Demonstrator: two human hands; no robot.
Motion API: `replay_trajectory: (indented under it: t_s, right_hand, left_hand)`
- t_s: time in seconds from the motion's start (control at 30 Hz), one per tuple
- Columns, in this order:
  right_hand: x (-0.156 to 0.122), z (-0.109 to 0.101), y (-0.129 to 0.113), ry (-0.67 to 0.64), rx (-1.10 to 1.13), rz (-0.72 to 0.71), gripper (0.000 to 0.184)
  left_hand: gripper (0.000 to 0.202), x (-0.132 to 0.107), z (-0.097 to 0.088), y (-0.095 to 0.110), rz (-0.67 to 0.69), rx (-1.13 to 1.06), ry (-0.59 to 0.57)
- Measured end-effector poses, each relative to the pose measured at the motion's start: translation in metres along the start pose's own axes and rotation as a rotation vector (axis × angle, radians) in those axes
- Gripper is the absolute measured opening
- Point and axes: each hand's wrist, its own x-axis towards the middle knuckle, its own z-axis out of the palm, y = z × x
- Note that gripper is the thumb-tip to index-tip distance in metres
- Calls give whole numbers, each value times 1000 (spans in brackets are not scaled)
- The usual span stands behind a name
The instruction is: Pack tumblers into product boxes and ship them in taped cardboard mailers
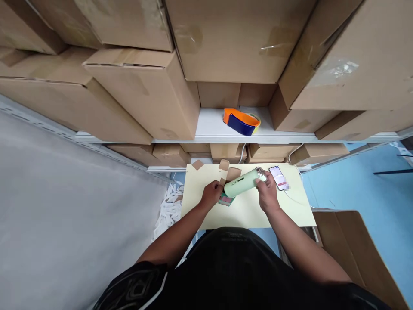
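Observation:
A pale green bottle [241, 183] with dark lettering and a shiny top lies tilted between my two hands above the table [196, 219]. My right hand [267, 193] is closed round its top end. My left hand [211, 193] is closed on the edge of a small carton [226, 199], green and pink outside, with brown cardboard flaps [223, 165] standing up. The bottle's lower end is at the carton's opening, and how far it reaches inside is hidden.
A phone [278, 178] and its white cable lie right of my right hand. Cardboard boxes [138, 92] fill the shelf [211, 125], which also holds an orange and blue tape dispenser [240, 122]. An open carton [355, 245] stands at the right, white scraps [169, 204] at the left.

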Motion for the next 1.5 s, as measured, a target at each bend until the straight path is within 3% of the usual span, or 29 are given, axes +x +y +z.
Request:
replay_trajectory:
  t_s: [0.13, 0.23, 0.4, 0.5, 0.63, 0.7, 0.83, 0.9, 0.97, 1.03, 1.13, 1.17, 1.23, 1.3, 1.33, 1.5]
  right_hand:
    - [-6, 11, 11, -128, -99, -73, 55]
    - [-15, 9, 24, -256, -301, -129, 61]
    - [-30, 12, 49, -358, -591, -255, 52]
    - [-34, 12, 61, -360, -687, -211, 53]
    - [-37, 4, 72, -524, -614, -153, 80]
    - [-39, -3, 77, -533, -567, -101, 88]
    - [-43, -13, 93, -398, -564, 82, 74]
    - [-44, -16, 100, -429, -533, 117, 67]
    - [-43, -17, 105, -485, -504, 97, 65]
    - [-43, -18, 108, -516, -511, 69, 70]
    - [-41, -19, 107, -518, -562, 20, 74]
    - [-41, -19, 106, -520, -579, -19, 73]
    - [-41, -19, 103, -530, -608, -132, 69]
    - [-43, -20, 98, -563, -627, -233, 65]
    - [-44, -20, 95, -582, -629, -259, 67]
    - [-49, -23, 92, -600, -633, -223, 88]
  left_hand:
    - [17, -15, 4, -6, -9, -83, 4]
    - [18, -22, 7, -8, 13, -87, 4]
    - [22, -30, 13, -11, 132, -22, 5]
    - [22, -34, 13, -14, 149, -24, -27]
    - [22, -39, 10, -16, 153, 3, -16]
    - [17, -43, 9, -16, 190, 28, 15]
    - [19, -51, 6, -14, 405, 61, -12]
    - [17, -51, 6, -13, 528, 89, -87]
    - [17, -47, 6, -11, 564, 122, -128]
    - [15, -39, 6, -8, 478, 143, -99]
    - [61, -21, 4, -1, 217, 149, -95]
    - [68, -15, 3, 2, 143, 138, -140]
    - [64, -7, -1, 6, 93, 94, -281]
    - [56, -4, -3, 9, 173, 52, -350]
    - [53, -4, -4, 9, 243, 49, -329]
    - [30, -20, -3, -2, 633, 207, -88]
